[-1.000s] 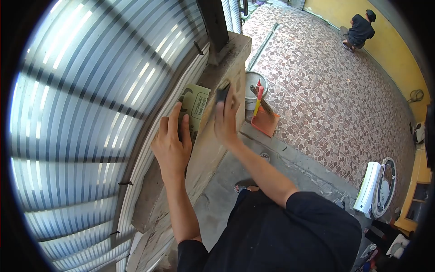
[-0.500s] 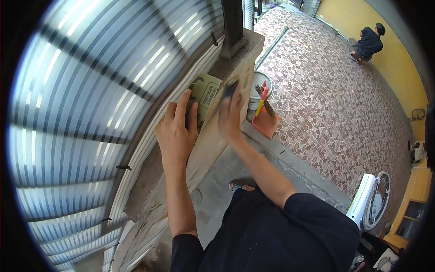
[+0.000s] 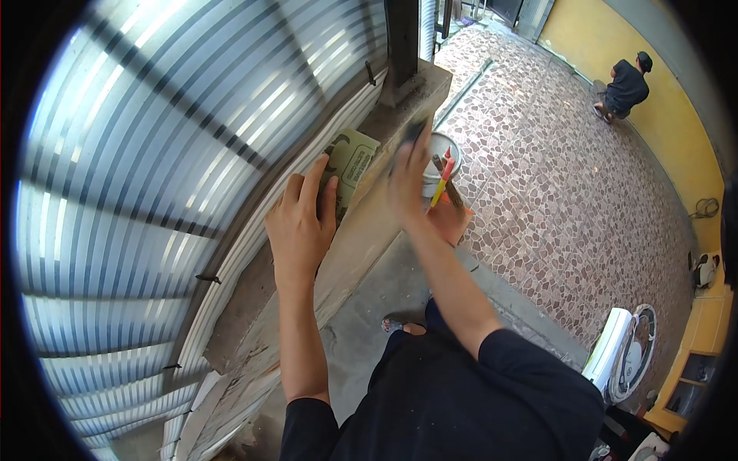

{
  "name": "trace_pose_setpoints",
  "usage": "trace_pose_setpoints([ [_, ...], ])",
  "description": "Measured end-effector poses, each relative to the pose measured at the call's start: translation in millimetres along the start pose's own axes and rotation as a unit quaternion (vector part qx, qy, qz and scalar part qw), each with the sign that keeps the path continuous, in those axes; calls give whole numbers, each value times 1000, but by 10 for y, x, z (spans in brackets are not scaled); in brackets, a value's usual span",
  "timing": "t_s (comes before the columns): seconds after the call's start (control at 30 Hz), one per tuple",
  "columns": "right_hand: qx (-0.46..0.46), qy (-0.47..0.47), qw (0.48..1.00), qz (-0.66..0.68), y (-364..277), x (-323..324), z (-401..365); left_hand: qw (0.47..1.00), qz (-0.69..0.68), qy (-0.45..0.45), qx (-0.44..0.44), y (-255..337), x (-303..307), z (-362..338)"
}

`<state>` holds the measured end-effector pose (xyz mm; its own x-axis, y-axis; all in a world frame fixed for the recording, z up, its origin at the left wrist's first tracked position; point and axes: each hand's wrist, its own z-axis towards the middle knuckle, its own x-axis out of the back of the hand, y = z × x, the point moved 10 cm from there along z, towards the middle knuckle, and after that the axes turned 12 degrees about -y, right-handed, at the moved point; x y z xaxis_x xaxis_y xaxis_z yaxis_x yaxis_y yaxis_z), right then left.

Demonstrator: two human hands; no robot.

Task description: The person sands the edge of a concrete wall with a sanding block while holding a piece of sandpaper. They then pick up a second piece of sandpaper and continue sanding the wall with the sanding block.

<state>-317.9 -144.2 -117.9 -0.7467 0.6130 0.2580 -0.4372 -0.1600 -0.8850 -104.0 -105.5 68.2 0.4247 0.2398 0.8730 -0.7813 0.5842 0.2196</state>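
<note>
My left hand (image 3: 300, 223) rests on the wall's top ledge, fingers apart, its index finger and thumb touching a yellow-green sheet of sandpaper (image 3: 355, 163) with dark printing. The sheet lies flat on the ledge against the corrugated panel. My right hand (image 3: 407, 177), smeared by motion, is against the wall's upper side (image 3: 361, 223), right of the sheet. Its fingers press on a small dark flat piece (image 3: 416, 131), too blurred to name.
A dark post (image 3: 401, 54) rises from the ledge's far end. Below stand a pale bucket (image 3: 444, 146), a red-and-yellow handle (image 3: 443, 180) and an orange dustpan (image 3: 453, 221). Another person (image 3: 624, 86) squats by the yellow wall. A white unit (image 3: 607, 349) stands at lower right.
My right hand has moved up and right along the wall with the dark piece. My left hand stays on the sandpaper sheet. The camera view has shifted slightly.
</note>
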Motion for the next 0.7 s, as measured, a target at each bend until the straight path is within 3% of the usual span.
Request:
trace_pose_setpoints([
  [0.07,-18,-32,999,7,-73,-104,-325,1000,-4,8,-2,11,16,0],
  [0.13,31,-37,999,1,-131,-107,-351,1000,-7,-14,8,-4,-8,5],
  [0.23,-17,-14,1000,4,130,233,425,1000,-16,-14,11,-12,-10,3],
  [0.27,-85,-37,996,5,380,327,722,1000,-18,-12,19,-23,-4,-5],
  [0.33,-46,6,999,10,367,557,1047,1000,4,7,-12,38,41,3],
  [0.47,-37,-17,999,13,290,258,548,1000,-8,8,0,2,35,-5],
  [0.53,63,-9,996,-56,253,0,21,1000,0,3,-10,16,30,-2],
  [0.57,67,-14,996,-59,213,15,-42,1000,-2,7,-4,2,32,-3],
  [0.63,39,-34,995,-85,197,21,-87,1000,-2,10,-18,16,35,-7],
  [0.7,-50,-67,996,-14,379,201,399,1000,-10,15,-16,4,18,-22],
])
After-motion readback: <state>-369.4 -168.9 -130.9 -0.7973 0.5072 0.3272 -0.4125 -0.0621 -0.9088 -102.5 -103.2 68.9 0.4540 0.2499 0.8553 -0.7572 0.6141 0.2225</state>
